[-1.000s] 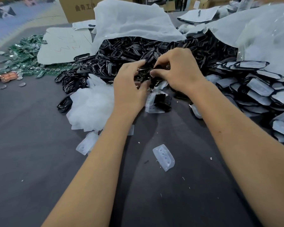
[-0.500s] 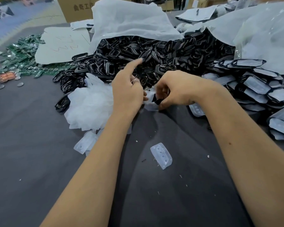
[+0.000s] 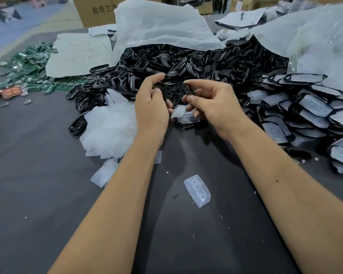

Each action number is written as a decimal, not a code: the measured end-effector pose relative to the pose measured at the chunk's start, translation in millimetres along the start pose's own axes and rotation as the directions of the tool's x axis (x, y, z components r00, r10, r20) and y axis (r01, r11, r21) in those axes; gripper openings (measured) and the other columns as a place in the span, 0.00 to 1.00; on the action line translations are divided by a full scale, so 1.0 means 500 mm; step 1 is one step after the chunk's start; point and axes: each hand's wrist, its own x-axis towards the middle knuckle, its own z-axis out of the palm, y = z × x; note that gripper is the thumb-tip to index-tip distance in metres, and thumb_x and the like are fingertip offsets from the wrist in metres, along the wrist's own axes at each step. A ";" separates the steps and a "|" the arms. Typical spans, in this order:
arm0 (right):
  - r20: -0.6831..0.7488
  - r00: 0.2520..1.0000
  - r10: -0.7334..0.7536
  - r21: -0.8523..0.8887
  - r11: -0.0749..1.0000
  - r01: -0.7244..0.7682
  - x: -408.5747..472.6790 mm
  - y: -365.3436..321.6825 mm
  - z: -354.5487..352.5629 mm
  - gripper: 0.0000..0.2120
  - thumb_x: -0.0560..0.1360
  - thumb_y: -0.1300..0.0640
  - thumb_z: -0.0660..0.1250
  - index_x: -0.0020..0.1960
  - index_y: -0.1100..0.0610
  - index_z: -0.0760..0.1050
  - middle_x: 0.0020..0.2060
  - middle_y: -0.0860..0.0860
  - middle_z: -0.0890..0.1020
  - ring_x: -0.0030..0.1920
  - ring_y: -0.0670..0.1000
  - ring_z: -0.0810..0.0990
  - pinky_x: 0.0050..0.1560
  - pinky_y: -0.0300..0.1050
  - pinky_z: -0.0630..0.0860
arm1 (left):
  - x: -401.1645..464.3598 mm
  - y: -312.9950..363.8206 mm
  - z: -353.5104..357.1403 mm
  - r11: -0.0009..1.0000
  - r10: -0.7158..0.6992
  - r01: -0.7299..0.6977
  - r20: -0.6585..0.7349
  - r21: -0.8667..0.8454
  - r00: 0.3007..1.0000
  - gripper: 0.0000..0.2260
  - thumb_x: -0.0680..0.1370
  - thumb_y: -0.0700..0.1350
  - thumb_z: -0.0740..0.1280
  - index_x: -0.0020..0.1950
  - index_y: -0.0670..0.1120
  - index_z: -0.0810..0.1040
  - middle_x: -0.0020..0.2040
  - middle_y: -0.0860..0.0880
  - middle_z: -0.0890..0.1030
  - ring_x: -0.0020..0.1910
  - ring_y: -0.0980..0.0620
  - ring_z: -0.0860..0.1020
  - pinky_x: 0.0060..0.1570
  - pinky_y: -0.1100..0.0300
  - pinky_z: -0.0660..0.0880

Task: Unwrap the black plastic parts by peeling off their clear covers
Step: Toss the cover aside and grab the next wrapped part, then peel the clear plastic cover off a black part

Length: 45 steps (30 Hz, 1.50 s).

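Both-handed, left hand (image 3: 151, 107) grip curled round one black part (image 3: 163, 91), right hand (image 3: 210, 103) grip pinching another (image 3: 187, 89).

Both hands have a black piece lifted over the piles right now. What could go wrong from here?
1. The left hand and right hand each hold a black part above the unwrapped black pile; a dropped one could get lost there.
2. A clear cover hangs below the hands, near still-wrapped parts; it may fall among them instead of onto the peeled-cover heap.
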 end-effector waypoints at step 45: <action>-0.154 0.983 -0.095 -0.005 0.995 0.095 -0.005 0.028 0.015 0.07 0.76 0.67 0.74 0.53 0.62 0.85 0.34 0.50 0.84 0.31 0.48 0.80 0.30 0.39 0.76 | -0.018 -0.009 0.009 0.991 0.016 -0.005 -0.074 0.134 0.997 0.02 0.77 0.35 0.70 0.47 0.41 0.79 0.34 0.42 0.83 0.32 0.48 0.86 0.42 0.42 0.85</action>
